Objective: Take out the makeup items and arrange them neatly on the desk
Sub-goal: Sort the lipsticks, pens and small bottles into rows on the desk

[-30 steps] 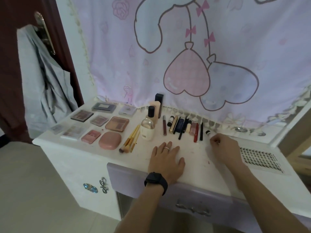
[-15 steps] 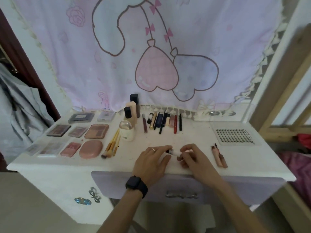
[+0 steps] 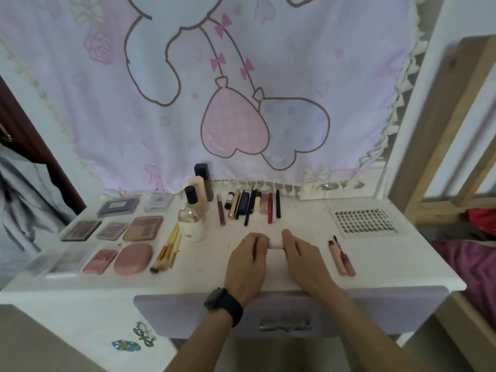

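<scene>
Both hands meet over the middle of the white desk (image 3: 204, 280). My left hand (image 3: 248, 260) and my right hand (image 3: 302, 257) pinch the two ends of a small white tube (image 3: 275, 243) held between them. Behind it lies a row of pens and lipsticks (image 3: 251, 206). Bottles (image 3: 200, 196) stand left of that row, with brushes (image 3: 167, 249) in front. Several palettes and compacts (image 3: 115, 232) fill the left part. Two pink lip glosses (image 3: 342, 257) lie to the right of my right hand.
A lash tray (image 3: 365, 220) sits at the back right. The lilac drawer front (image 3: 281, 312) is below my wrists. A cartoon cloth (image 3: 214, 89) hangs behind the desk. A wooden frame (image 3: 442, 146) stands right, grey clothing (image 3: 24, 194) hangs left.
My right hand came from the back row to the desk's middle, and my left hand lifted off the desk to join it on the small white tube. The camera swung right and tilted.
</scene>
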The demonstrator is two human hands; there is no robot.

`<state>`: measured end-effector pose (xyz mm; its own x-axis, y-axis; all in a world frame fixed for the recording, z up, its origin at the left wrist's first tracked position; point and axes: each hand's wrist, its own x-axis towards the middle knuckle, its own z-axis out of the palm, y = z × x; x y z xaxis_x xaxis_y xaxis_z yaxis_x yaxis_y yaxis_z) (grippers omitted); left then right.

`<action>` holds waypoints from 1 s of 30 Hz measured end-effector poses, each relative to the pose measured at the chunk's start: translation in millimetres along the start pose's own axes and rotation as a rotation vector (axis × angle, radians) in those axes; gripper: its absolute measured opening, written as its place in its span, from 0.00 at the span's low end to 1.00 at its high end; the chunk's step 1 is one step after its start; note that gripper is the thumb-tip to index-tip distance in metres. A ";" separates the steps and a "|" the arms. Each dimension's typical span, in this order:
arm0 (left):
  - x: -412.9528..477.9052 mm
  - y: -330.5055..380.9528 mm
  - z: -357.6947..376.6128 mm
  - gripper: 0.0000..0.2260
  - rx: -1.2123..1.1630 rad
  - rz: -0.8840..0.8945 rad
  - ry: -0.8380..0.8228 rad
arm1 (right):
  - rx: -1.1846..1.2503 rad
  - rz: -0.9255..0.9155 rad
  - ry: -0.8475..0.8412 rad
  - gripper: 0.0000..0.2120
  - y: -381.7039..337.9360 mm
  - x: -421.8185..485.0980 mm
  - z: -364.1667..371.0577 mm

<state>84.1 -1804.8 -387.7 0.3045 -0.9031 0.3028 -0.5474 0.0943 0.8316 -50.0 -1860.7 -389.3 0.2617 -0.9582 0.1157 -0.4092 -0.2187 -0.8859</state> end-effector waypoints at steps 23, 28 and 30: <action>7.5 3.6 -15.0 0.15 -0.260 -0.184 -0.238 | -0.155 -0.211 0.033 0.21 14.7 -8.0 15.5; 4.5 4.0 -20.9 0.15 -0.330 -0.168 -0.169 | -0.035 -0.166 0.111 0.15 11.1 -10.3 9.7; 4.9 2.8 -21.3 0.12 -0.318 -0.162 -0.153 | 0.014 -0.148 0.114 0.17 6.7 -11.7 6.5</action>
<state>100.6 -1800.0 -374.0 0.2341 -0.9668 0.1027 -0.2258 0.0487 0.9729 -50.1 -1849.7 -399.5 0.2170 -0.9305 0.2951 -0.3608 -0.3573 -0.8615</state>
